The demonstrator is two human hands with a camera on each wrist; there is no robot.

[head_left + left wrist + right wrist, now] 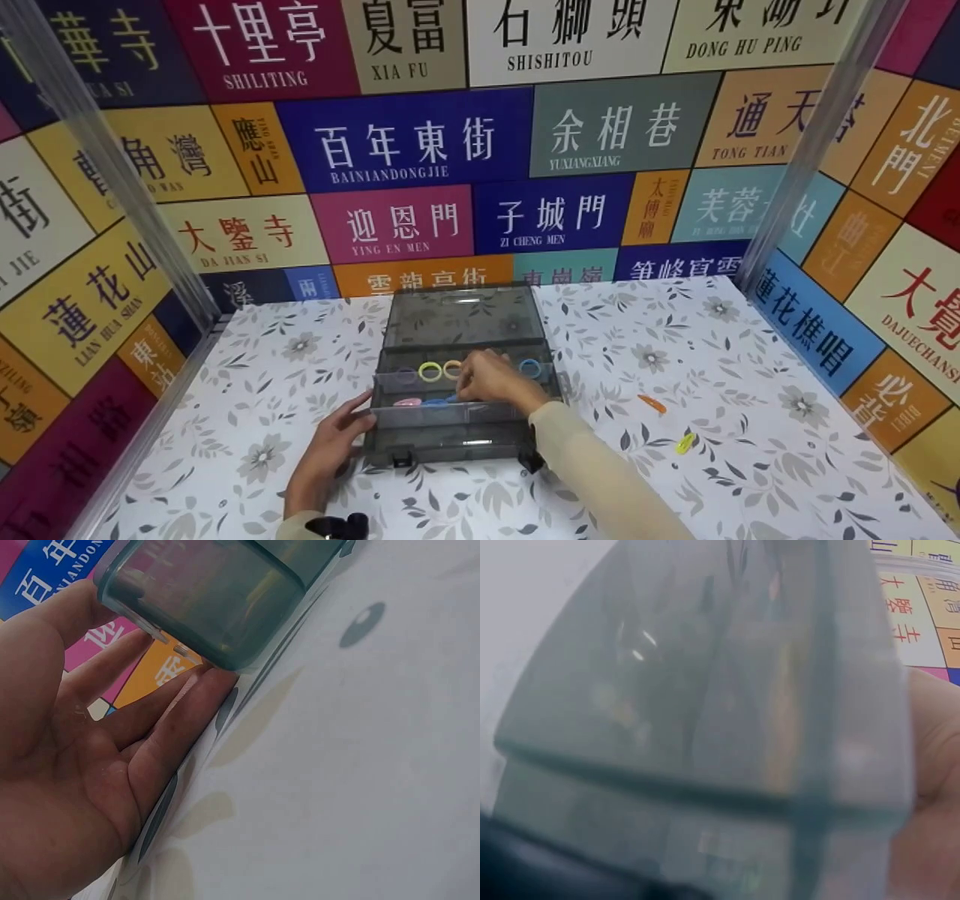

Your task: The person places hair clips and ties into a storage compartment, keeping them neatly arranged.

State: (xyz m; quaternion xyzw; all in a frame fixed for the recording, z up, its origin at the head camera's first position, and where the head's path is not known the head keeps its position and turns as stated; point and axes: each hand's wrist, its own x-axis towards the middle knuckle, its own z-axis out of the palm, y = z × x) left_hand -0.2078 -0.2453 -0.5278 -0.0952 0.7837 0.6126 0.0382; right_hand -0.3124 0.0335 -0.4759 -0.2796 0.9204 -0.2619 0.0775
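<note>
On a floral-print tabletop [712, 465], a smoky translucent plastic compartment box [457, 431] lies open. Left hand [330, 450], fingers straight, braces its near-left corner; right hand [491, 379] reaches into a middle compartment among small coloured rings [430, 371], grip hidden. Steadying the box should prevent sliding.

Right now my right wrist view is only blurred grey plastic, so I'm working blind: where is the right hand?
Observer: The right hand reaches into the middle compartment of the open grey box, fingertips down by a blue piece.
Operator: And the left hand?
Observer: The left hand rests straight fingers against the box's front left corner.
Operator: Anything outside the box?
Observer: An orange clip and a yellow clip lie on the table, on the right hand's side of the box.
</note>
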